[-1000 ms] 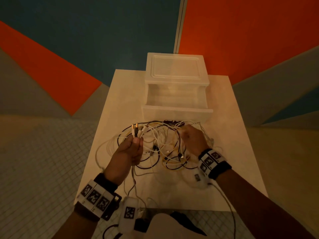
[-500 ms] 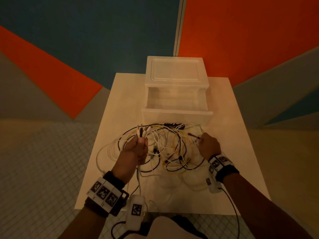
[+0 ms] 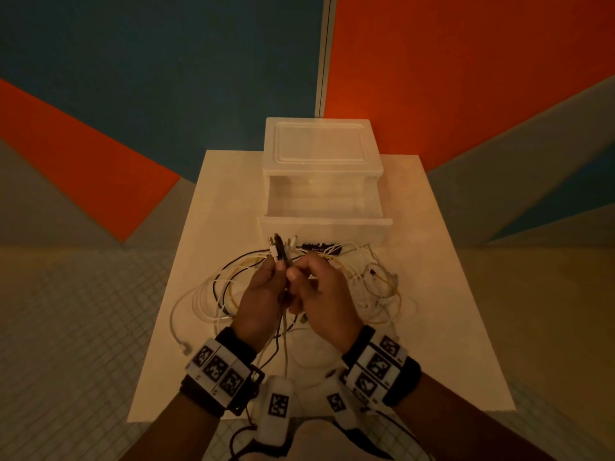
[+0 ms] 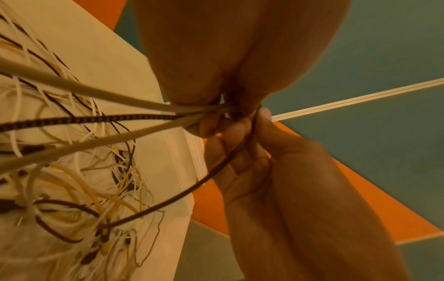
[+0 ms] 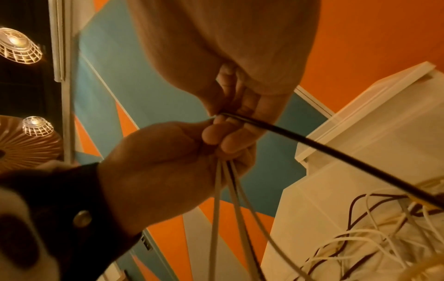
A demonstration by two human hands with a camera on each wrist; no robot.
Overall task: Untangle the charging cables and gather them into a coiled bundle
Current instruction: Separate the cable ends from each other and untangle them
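Observation:
A tangle of white, yellow and black charging cables (image 3: 372,287) lies spread on the white table (image 3: 442,294). My left hand (image 3: 271,277) grips a bunch of several cable ends, and their plugs (image 3: 279,248) stick up above the fist. In the left wrist view the white and braided black cables (image 4: 134,117) run into that fist. My right hand (image 3: 304,277) is pressed against the left one and pinches a thin black cable (image 5: 300,140) at its end. The right wrist view shows the left hand (image 5: 168,152) wrapped round white cables (image 5: 216,199).
An open white plastic drawer box (image 3: 321,197) stands on the table just beyond the hands, its drawer front (image 3: 324,229) close to the raised plugs. Loose cable loops (image 3: 196,301) reach toward the table's left edge. Tiled floor (image 3: 83,327) lies on both sides.
My right hand has come in from the right side of the tangle to meet my left hand, bringing a black cable end. The left hand's bunch has lifted slightly.

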